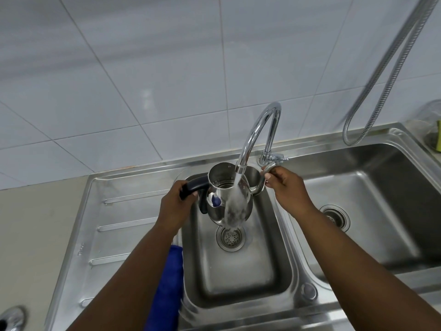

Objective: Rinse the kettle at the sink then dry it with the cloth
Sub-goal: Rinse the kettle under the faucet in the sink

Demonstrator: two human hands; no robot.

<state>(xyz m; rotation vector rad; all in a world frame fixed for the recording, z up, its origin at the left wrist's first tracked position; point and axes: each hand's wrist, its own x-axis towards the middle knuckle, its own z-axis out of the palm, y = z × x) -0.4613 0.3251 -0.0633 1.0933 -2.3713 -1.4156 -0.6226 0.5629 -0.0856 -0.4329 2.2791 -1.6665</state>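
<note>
Two hands, left hand [176, 199] gripping kettle [229, 197], right hand [284, 185] on tap lever [270, 167]

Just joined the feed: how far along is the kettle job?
Rinsing is under way: the left hand holds the kettle by its handle under the running tap, while the right hand is on the tap lever. Drying is left; the blue cloth lies beside the basin.

Head camera looks steeply down, close over the sink [281, 278].
</note>
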